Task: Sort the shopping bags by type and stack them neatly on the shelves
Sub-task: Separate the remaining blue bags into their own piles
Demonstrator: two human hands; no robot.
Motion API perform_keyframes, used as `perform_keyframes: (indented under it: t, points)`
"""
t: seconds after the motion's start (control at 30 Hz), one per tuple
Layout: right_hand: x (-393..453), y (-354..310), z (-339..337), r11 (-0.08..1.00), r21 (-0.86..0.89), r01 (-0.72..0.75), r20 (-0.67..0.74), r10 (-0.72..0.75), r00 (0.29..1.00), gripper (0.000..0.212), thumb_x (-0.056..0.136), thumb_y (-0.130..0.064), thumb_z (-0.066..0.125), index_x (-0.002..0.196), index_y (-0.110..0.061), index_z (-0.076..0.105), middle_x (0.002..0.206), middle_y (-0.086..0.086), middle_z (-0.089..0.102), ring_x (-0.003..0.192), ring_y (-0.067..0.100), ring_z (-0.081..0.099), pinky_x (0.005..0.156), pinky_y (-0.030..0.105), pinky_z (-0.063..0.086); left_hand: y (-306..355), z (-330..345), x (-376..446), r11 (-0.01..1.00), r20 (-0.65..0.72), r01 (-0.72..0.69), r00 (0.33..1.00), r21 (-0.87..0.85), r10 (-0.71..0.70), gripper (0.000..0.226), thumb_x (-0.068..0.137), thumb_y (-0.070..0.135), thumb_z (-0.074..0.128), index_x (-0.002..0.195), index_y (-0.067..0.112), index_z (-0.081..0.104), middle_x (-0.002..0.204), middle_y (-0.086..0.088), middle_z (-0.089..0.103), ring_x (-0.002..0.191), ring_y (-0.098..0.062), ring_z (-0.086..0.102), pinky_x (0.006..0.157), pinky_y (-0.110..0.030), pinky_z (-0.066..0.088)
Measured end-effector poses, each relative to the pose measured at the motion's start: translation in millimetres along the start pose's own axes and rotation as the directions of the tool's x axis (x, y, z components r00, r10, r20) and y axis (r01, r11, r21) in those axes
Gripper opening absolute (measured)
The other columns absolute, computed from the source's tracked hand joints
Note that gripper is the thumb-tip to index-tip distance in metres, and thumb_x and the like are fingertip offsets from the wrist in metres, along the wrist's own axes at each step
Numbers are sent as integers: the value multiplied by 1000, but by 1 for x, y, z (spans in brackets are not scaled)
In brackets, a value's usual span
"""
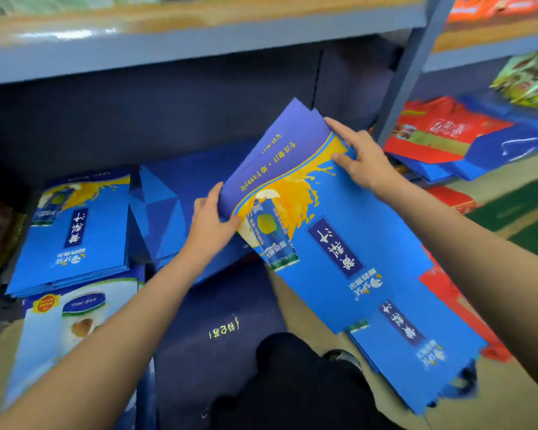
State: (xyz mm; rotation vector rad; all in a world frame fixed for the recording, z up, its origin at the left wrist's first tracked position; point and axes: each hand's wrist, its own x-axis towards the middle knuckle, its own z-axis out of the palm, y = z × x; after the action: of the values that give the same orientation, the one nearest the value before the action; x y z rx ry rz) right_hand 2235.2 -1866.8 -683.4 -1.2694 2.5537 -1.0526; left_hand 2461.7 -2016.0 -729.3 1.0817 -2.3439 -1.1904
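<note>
A bundle of flat blue shopping bags [348, 243] with an orange splash and a drink-can print is held tilted in front of the bottom shelf. My left hand [210, 223] grips the bundle's left edge, thumb on top. My right hand [359, 156] holds its far upper edge, fingers curled over the top sheets. A matching stack of the same blue bags [75, 231] lies flat on the bottom shelf at the left. Plain blue folded bags [159, 212] stand between that stack and my left hand.
A white and light-blue bag [59, 330] lies at the lower left, a dark navy bag [218, 321] below the held bundle. Red bags [432, 131] and blue ones fill the neighbouring shelf at the right. A grey shelf upright [407, 76] divides the bays. My dark-trousered knee [292, 383] is below.
</note>
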Motion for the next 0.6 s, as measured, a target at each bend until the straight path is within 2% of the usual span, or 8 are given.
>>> perform_keyframes:
  t: [0.07, 0.13, 0.17, 0.23, 0.33, 0.4, 0.47, 0.6]
  points:
    - [-5, 23, -30, 996, -85, -31, 2, 31, 1000, 62, 91, -8, 55, 146, -25, 30, 115, 18, 50, 107, 28, 46, 89, 24, 28, 25, 33, 0, 993, 95, 40, 995, -108, -30, 75, 75, 31, 66, 142, 18, 35, 122, -9, 44, 106, -26, 52, 80, -12, 38]
    - [-19, 52, -55, 983, -151, -100, 11, 103, 995, 63, 90, -7, 57, 145, -24, 31, 127, 22, 51, 117, 34, 44, 98, 30, 29, 35, 71, 3, 961, 190, 117, 979, -249, -70, 89, 53, 47, 61, 136, 21, 43, 124, -10, 52, 107, -28, 57, 90, -35, 49]
    - [-31, 69, -64, 973, -182, -143, 15, 149, 989, 64, 90, -7, 57, 145, -24, 31, 129, 21, 51, 118, 34, 44, 99, 32, 30, 40, 89, 1, 935, 257, 184, 961, -304, -106, 86, 53, 45, 62, 134, 21, 45, 125, -10, 53, 109, -28, 58, 91, -42, 50]
    - [-60, 102, -73, 949, -204, -241, 32, 252, 967, 63, 89, -4, 58, 145, -22, 32, 125, 18, 54, 113, 32, 48, 92, 27, 36, 54, 124, -11, 874, 382, 315, 909, -370, -166, 54, 74, 23, 65, 125, 23, 47, 121, -4, 55, 99, -23, 60, 82, -35, 54]
    - [-99, 154, -65, 903, -137, -406, 45, 416, 908, 60, 88, 1, 58, 141, -19, 40, 120, 10, 56, 104, 24, 52, 89, 31, 40, 53, 171, -24, 812, 530, 483, 805, -327, -266, 54, 86, 6, 57, 135, 25, 41, 127, -6, 51, 95, -20, 59, 67, -27, 53]
    - [-119, 185, -51, 856, -62, -513, 66, 516, 854, 58, 86, 3, 58, 139, -18, 45, 124, 5, 55, 103, 15, 47, 97, 35, 41, 38, 198, -24, 830, 546, 491, 786, -265, -291, 59, 85, 9, 59, 139, 23, 39, 133, -9, 48, 102, -24, 57, 78, -33, 54]
    - [-133, 208, -30, 806, -25, -592, 77, 592, 803, 57, 86, 4, 57, 139, -15, 45, 127, 10, 56, 102, 12, 45, 96, 33, 40, 24, 217, -23, 816, 554, 520, 769, -253, -319, 57, 86, 8, 58, 139, 21, 40, 119, -5, 51, 92, -20, 54, 77, -33, 52]
    - [-123, 235, 6, 771, -7, -637, 32, 637, 770, 51, 89, -1, 58, 137, -10, 45, 109, 6, 53, 95, 13, 40, 69, 20, 28, 5, 239, -1, 809, 461, 504, 820, -301, -339, 60, 80, 16, 63, 136, 16, 43, 119, -5, 53, 99, -22, 58, 85, -34, 51]
